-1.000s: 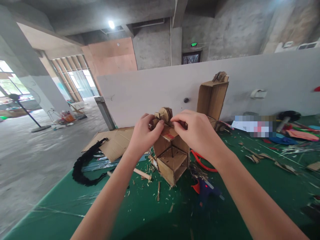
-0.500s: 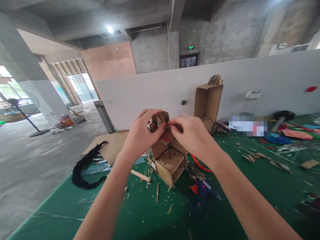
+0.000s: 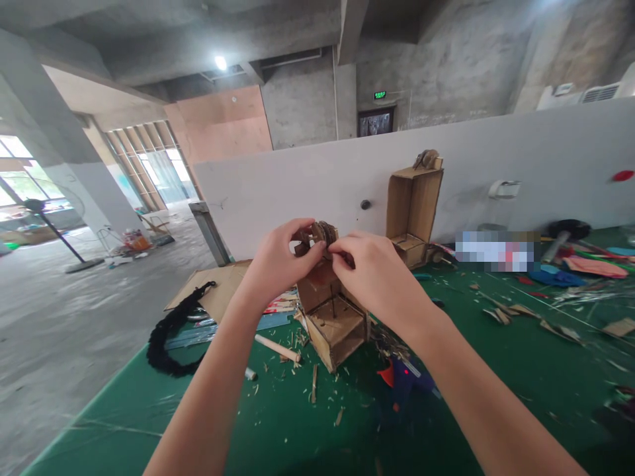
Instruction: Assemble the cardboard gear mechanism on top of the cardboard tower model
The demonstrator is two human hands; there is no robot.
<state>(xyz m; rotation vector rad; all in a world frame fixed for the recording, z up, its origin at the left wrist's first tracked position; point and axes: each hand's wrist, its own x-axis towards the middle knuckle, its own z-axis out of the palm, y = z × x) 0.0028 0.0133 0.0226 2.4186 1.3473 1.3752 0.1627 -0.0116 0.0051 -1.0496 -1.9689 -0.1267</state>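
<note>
Head view: both forearms (image 3: 215, 377) are brought in from below and angled inward, so that the hands are joined over the top of a small cardboard box (image 3: 337, 324) stood on the green desk (image 3: 297, 436). The left hand (image 3: 278, 254) is arched with its back turned up, and a set of stacked cardboard discs (image 3: 325, 231) at the top of the box is held between thumb and fingers, a gap being seen inside the curve of this grip. The right hand (image 3: 370, 264) is bent at the knuckles, its thumb and forefinger pressed together just beside the left thumb (whatever may be pinched there is too small and hidden to be told). Below the hands, a thin dark rod (image 3: 333, 303) is seen upright inside the box.

At the back, the reach is bounded by a white panel (image 3: 278, 192), in front of which a taller cardboard box (image 3: 414, 205) is stood beyond the right hand. The desk's left edge is slanted away, well apart from the left hand. Room is left between the forearms, where scraps (image 3: 314, 383) are strewn; its sides are narrowed by a wooden dowel (image 3: 278, 348) on the left and a dark blue glue gun (image 3: 404, 383) on the right.
</note>
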